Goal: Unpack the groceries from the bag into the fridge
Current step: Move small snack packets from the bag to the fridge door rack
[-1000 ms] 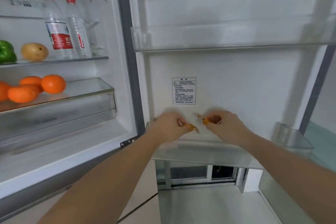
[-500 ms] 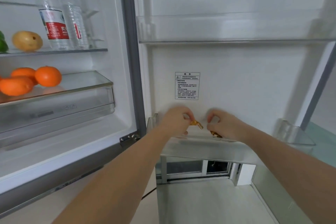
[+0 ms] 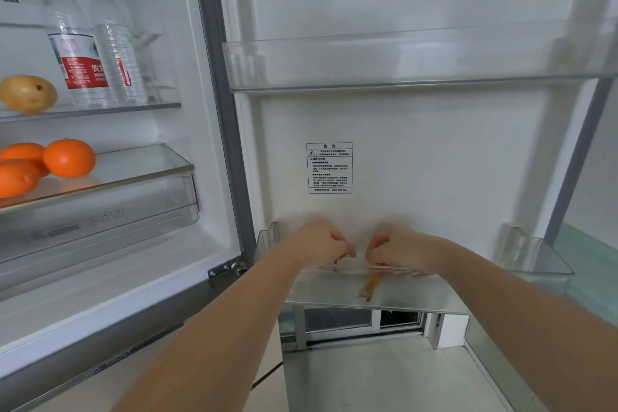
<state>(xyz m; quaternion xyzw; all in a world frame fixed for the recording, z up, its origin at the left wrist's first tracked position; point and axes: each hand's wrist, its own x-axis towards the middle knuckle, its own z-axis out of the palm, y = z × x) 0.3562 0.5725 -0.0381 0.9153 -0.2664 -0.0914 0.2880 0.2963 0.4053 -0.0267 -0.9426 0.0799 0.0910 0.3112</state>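
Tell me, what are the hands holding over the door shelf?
Each hand pinches a small orange-gold item by its upper end: left hand, right hand. The items are too blurred to name.

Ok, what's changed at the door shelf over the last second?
Both hands dropped from just above the lower door shelf to its rim. The right hand now has its orange item hanging down inside the shelf; the left hand keeps its grip on a small orange piece. Bottles, potato and oranges stayed put.
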